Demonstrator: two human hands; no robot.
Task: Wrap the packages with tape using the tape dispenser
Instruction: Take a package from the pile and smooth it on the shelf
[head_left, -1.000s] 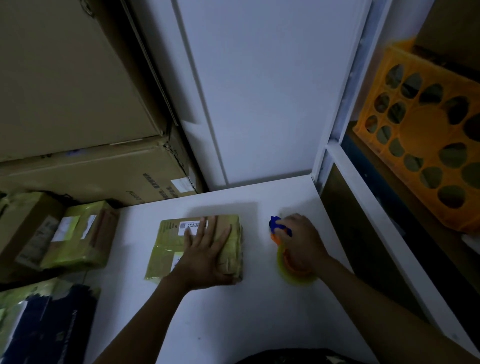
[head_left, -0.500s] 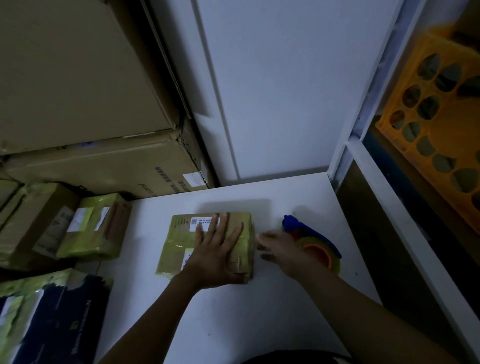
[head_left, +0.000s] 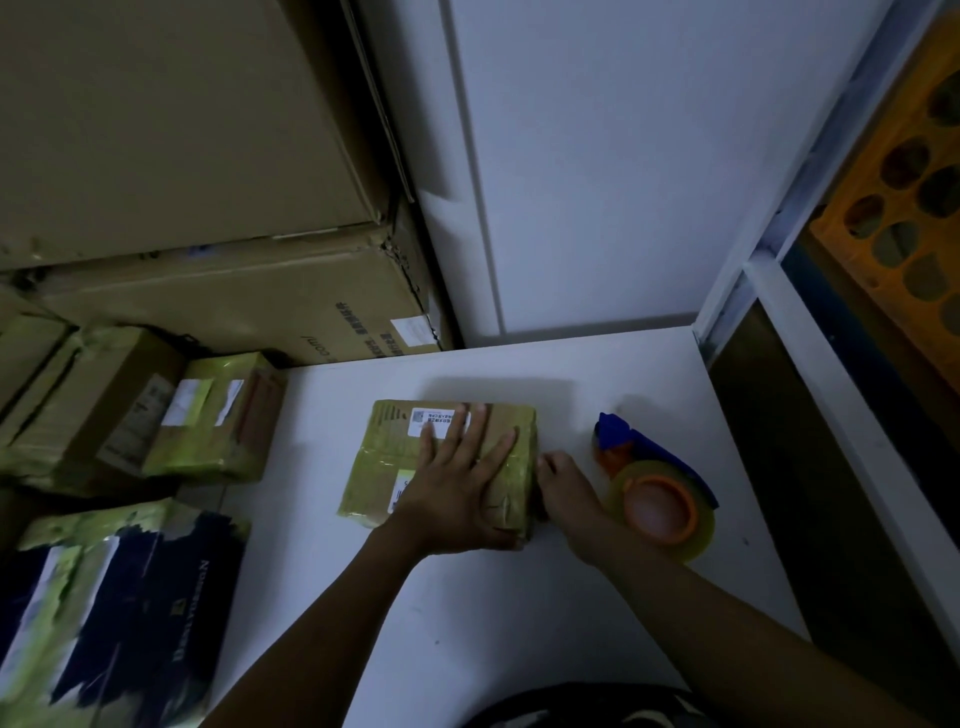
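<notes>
Package (head_left: 395, 457), brown and banded with yellow-green tape, lies mid-counter (head_left: 519, 613), nearer the back edge. I see the left hand (head_left: 457, 483) flat on top of it, fingers straight and spread. The right hand (head_left: 569, 491) touches its right side with bent fingers; I cannot tell whether it grips. Toward the right edge the tape dispenser (head_left: 660, 499) lies on its side. Beyond that edge stands an orange crate (head_left: 904, 208), contents hidden.
</notes>
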